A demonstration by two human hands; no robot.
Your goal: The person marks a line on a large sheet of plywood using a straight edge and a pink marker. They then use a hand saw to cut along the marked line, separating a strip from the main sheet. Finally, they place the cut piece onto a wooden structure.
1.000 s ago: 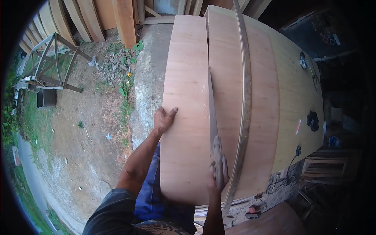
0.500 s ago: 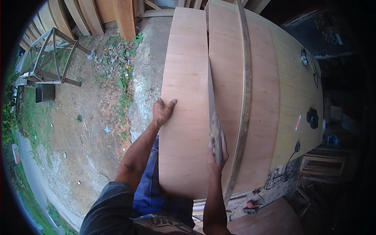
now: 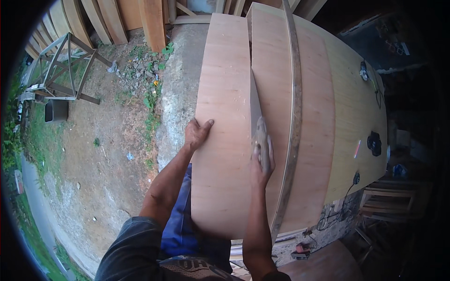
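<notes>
My left hand [image 3: 196, 134] is closed on the left edge of a pale pink plywood sheet [image 3: 219, 93], thumb on top and fingers curled at the edge. My right hand [image 3: 262, 166] grips the wooden handle of a handsaw [image 3: 259, 136], whose blade sits in a long cut running up the sheet, with a narrow gap at the far end. Just right of the cut, a long straight batten [image 3: 295, 105] lies lengthwise over the plywood. Beyond it is a yellowish board [image 3: 351, 110].
A power tool [image 3: 363, 70] and a black object [image 3: 373, 144] rest on the right board. At left, a frame stand [image 3: 70, 97] stands by a grey bin [image 3: 55, 111] on dirt ground. Planks [image 3: 150, 25] lean at the back; wooden frames [image 3: 389, 196] lie at lower right.
My right hand and the saw have pushed forward along the cut, away from my body. My left hand still holds the edge, slightly higher in view.
</notes>
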